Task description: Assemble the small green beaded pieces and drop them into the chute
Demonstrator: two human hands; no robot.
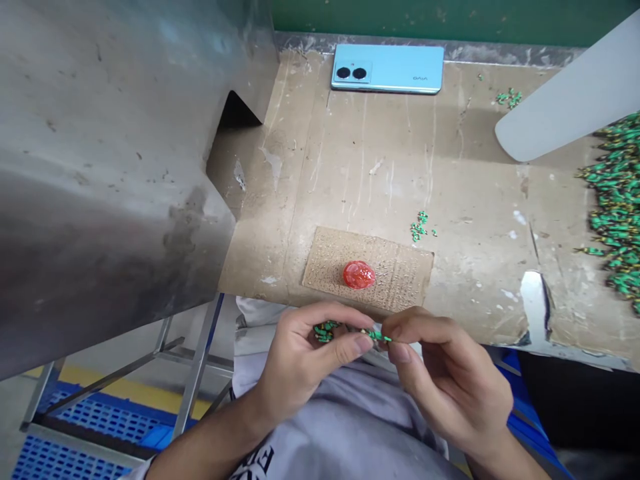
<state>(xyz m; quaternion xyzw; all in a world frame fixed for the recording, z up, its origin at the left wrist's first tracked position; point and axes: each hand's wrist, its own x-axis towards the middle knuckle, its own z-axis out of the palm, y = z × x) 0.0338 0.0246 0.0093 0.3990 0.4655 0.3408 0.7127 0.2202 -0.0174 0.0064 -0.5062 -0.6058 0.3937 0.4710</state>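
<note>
Grey sweatshirt (340, 427) fills the lower frame, with both hands held just above it and close to the body, a position that appears to steady the forearms for fine work. Clock positions below take the hands as centre, with 12 o'clock toward the far bench edge.

Left hand (300, 360): fingers curled and partly closed, retaining a small cluster of green components (324, 331). The curl appears to keep the loose parts from dropping.

Right hand (445, 380): thumb and forefinger closed in a tight pinch on a single green component (379, 337), which sits just beside the left thumb. A fingertip pinch suits a part this small.

Cardboard pad (395, 280) lies on the bench (350, 167) at 12 o'clock and carries a translucent red dome (359, 275). A small group of green parts (419, 227) rests at 1 o'clock, within short reach. A large heap of green parts (617, 207) lies at 2 o'clock. A light-blue vivo smartphone (387, 69) lies back-up at the far edge at 12 o'clock, well apart from the parts. A stainless-steel housing (115, 167) occupies 10 o'clock.
</note>
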